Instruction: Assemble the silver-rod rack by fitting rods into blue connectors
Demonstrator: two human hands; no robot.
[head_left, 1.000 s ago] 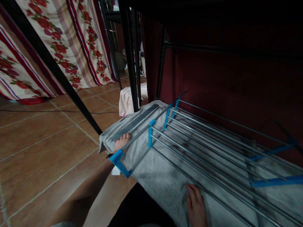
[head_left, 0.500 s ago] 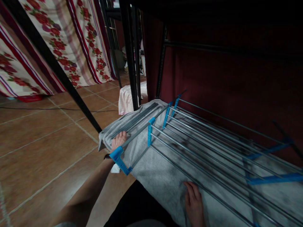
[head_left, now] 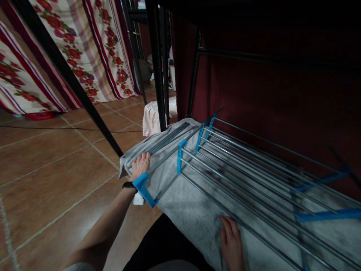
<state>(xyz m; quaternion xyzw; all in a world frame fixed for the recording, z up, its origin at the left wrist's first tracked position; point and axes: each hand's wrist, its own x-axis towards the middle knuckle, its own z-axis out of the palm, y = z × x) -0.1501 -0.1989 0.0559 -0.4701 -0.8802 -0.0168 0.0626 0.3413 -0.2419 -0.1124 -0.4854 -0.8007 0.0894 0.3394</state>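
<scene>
Head view: the brown tiled floor [head_left: 56, 171] runs along the left edge of the grey cloth [head_left: 180, 207] before you, and a dark red backing [head_left: 248, 79] hangs along the cloth's far edge. A floral curtain [head_left: 84, 49] hangs across the floor, well apart from that left edge, while a black post [head_left: 157, 71] stands just beside it, toward the far corner. The metal rack [head_left: 225, 179] covers much of the cloth, its long rods joined by blue brackets [head_left: 179, 161] and running toward the right; one blue corner piece [head_left: 145, 192] overlaps the near edge, by the left corner. Beside the rack, a bundle of grey rods [head_left: 167, 140] lies along the cloth's left edge, reaching toward the far left corner. Your left hand [head_left: 140, 165] lies over the bundle's near end, fingers bent; I cannot tell whether they grasp it. Your right hand [head_left: 231, 241] rests by the near edge, beside the rack's front rod, its fingers loose and released. A black wristband [head_left: 129, 184] circles your left wrist.
</scene>
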